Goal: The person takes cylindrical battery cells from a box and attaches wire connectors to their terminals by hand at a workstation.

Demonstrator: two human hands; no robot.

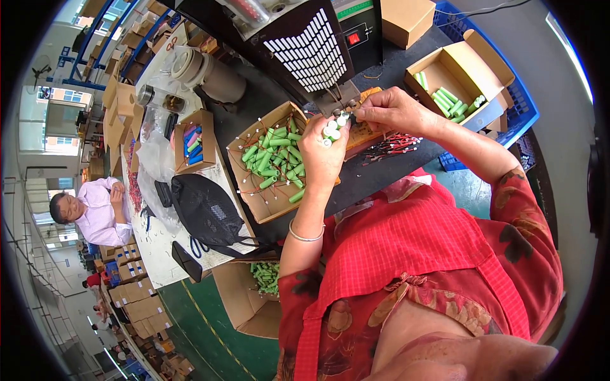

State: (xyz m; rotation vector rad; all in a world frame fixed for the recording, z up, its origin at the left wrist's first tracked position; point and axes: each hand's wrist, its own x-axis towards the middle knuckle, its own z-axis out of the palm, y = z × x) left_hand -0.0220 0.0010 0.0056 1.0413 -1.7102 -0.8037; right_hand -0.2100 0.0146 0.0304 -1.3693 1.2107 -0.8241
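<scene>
My left hand is closed around several green battery cells, their white ends facing up. My right hand is pinched just beside them; what its fingertips hold is too small to make out. Both hands are at the dark tips under a black machine with white slots and a red switch. A worn orange block lies beneath the right hand. Close by is a bundle of red and black wires.
Left of my hands, a carton holds green cells with wires. At right, an open carton of green cells stands by a blue crate. A black mesh bag, a phone and a beige pot sit left; another person sits beyond.
</scene>
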